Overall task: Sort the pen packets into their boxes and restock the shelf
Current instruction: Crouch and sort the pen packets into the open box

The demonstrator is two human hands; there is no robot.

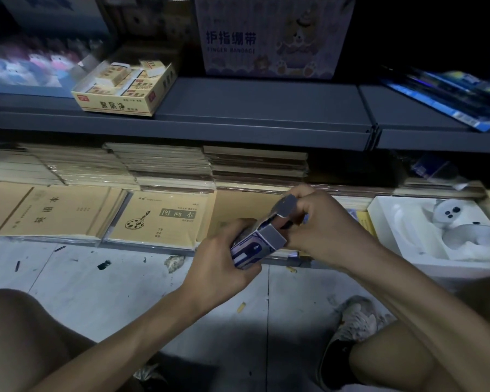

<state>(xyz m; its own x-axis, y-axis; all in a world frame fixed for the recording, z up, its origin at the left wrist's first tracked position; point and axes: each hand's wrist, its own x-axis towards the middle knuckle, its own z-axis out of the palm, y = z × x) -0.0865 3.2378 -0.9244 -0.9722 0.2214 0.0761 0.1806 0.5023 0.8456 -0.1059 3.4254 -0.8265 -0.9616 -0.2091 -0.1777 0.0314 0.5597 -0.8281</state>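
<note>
**Both hands working the pen box open**

Gripping the pen box (256, 244) around its body, the left hand (224, 267) is steadying it low over the floor (96, 290), just in front of the notebook stacks (159, 219). The right hand (320, 222) is pinching the end flap (286, 206) upward. Best, I judge, to be keeping the box level and folding along the crease. Room is lying open leftward; the white tray (385, 222) is crowding the right.
</note>
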